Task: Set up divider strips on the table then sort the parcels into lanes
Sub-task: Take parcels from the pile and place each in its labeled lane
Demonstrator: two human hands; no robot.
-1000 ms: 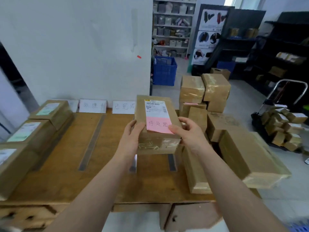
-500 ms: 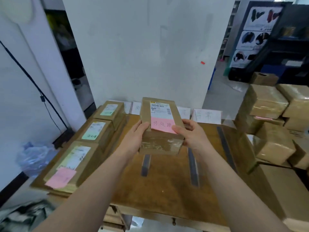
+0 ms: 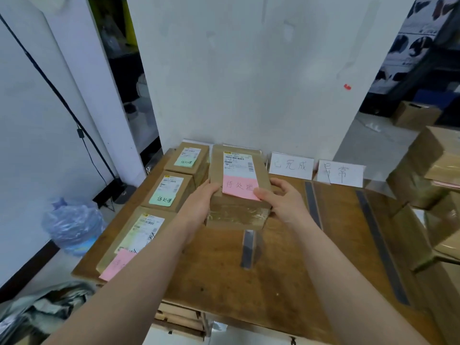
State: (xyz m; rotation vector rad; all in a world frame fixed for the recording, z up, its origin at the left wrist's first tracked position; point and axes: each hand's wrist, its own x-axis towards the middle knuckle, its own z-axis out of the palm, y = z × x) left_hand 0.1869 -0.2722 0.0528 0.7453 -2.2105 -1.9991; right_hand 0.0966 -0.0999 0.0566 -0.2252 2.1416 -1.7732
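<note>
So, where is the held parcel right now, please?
Centre of the head view: left hand and right hand hold the parcel above the table, just right of the three-parcel row.

Brown parcel [image 3: 237, 192]; pink note; held aloft

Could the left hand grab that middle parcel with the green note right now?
Probably not yet: the left hand grips the held parcel. The middle green-note parcel lies close beside it, uncovered.
</note>
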